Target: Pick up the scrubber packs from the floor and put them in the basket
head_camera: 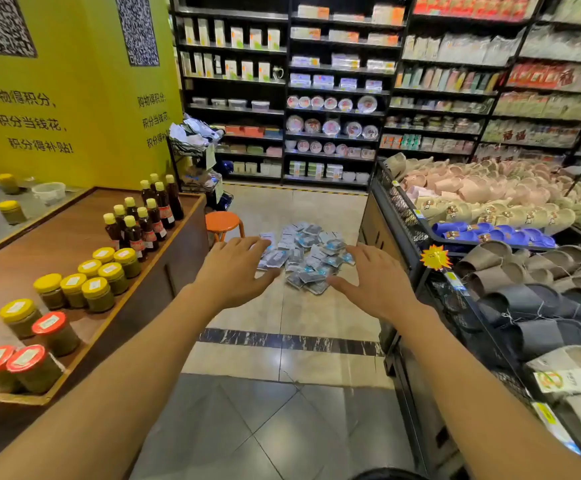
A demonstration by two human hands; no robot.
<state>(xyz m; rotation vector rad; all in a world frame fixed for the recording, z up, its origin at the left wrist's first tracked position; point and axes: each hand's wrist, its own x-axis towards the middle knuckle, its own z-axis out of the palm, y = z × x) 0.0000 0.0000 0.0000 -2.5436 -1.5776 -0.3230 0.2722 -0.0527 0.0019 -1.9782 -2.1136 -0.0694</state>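
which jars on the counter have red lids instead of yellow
The three red-lidded jars at the counter's near end, closest to the camera. Every jar farther along, toward the dark bottles, has a yellow lid.

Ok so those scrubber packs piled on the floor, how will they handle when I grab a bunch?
The scrubber packs look like small glossy plastic pouches, so probably light and slippery. Loosely heaped and overlapping, they would likely slide apart rather than lift as a clump. The pouches look soft, so likely floppy, not fragile.
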